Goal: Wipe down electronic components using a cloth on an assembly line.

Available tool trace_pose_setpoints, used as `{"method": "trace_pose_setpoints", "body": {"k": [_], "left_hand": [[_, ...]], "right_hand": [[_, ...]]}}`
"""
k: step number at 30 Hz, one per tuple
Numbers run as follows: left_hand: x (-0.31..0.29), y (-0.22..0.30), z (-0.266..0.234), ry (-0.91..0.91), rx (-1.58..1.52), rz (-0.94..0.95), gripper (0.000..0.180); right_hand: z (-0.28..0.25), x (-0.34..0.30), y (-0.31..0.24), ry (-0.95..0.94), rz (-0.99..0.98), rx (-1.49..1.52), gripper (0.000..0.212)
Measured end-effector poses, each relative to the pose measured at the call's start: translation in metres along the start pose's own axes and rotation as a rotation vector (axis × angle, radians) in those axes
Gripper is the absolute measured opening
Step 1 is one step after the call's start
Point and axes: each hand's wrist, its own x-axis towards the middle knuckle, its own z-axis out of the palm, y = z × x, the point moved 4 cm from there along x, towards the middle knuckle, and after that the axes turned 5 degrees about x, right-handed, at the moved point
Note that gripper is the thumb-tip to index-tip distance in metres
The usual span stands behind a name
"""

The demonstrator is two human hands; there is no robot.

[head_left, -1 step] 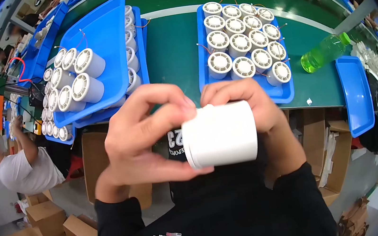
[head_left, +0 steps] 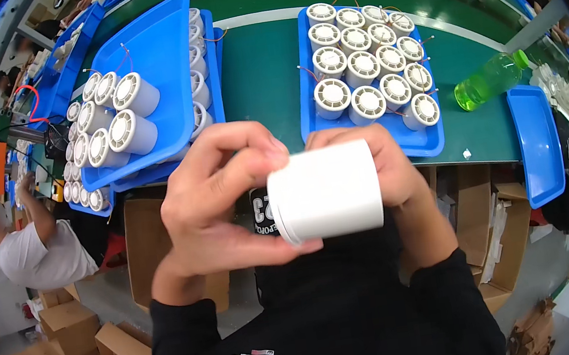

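Note:
A plain white plastic cylinder (head_left: 326, 193), like a small housing with a stepped rim at its left end, lies sideways between my hands in front of my chest. My left hand (head_left: 213, 205) grips that rim, with the thumb below and the fingers curled over the top. At the cylinder's far right side is my right hand (head_left: 387, 164), its fingers bent against the back and right end; the cylinder hides part of them. Beyond my hands, a blue tray (head_left: 431, 144) holds rows of similar white cylinders (head_left: 363, 66) with slotted round tops and thin wires.
To the left, a tilted blue tray (head_left: 168, 85) with several white cylinders rests on other loaded trays. A green bottle (head_left: 491, 80) lies on the green table (head_left: 256, 73) at right, near another blue tray (head_left: 537, 144). Cardboard boxes (head_left: 67, 328) stand below; a person (head_left: 42, 245) sits at left.
The white cylinder has shifted slightly up and to the left, tilting a little. Both hands stay on it, and my right hand sits slightly lower behind it.

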Motion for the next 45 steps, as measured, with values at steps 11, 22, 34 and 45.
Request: {"method": "trace_pose_setpoints", "body": {"k": [11,22,34,45], "left_hand": [[-0.025,-0.027,0.051,0.342,-0.009,-0.163,0.064],[-0.058,-0.047,0.086,0.352,-0.278,-0.462,0.060],[-0.071,-0.054,0.108,0.463,-0.889,-0.701,0.049],[-0.081,-0.061,0.111,0.479,-0.894,-0.770,0.051]], "right_hand": [[0.036,-0.040,-0.039,0.521,-0.749,-1.206,0.038],[-0.023,-0.044,-0.049,0.799,-0.535,-1.325,0.036],[-0.021,-0.052,-0.035,0.763,-0.579,-1.483,0.034],[-0.017,-0.078,-0.025,0.881,-0.497,-1.260,0.022]]}}
